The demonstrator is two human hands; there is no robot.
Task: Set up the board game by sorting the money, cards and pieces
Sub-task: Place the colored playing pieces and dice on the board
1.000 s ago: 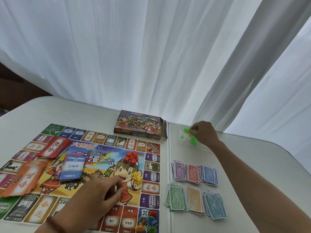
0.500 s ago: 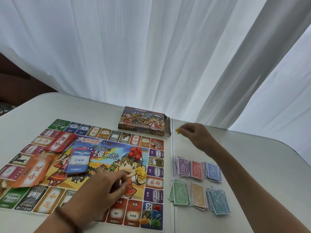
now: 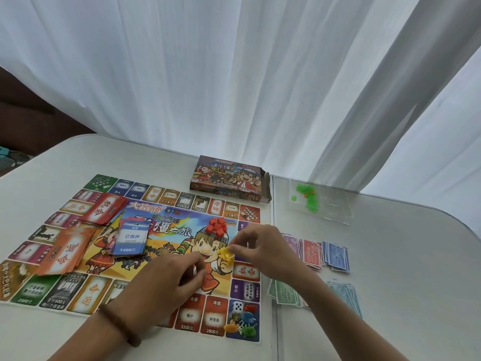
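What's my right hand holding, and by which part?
The right hand pinches a small yellow piece by its right edge, between thumb and fingertip.

Brown beaded bracelet (image 3: 120,325), left wrist

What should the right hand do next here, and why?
Probably ease its grip and let go: the right hand pinches a yellow piece right on the yellow pile, beside the red pile. An orange-looking piece lies among the green pieces, likely the next fetch.
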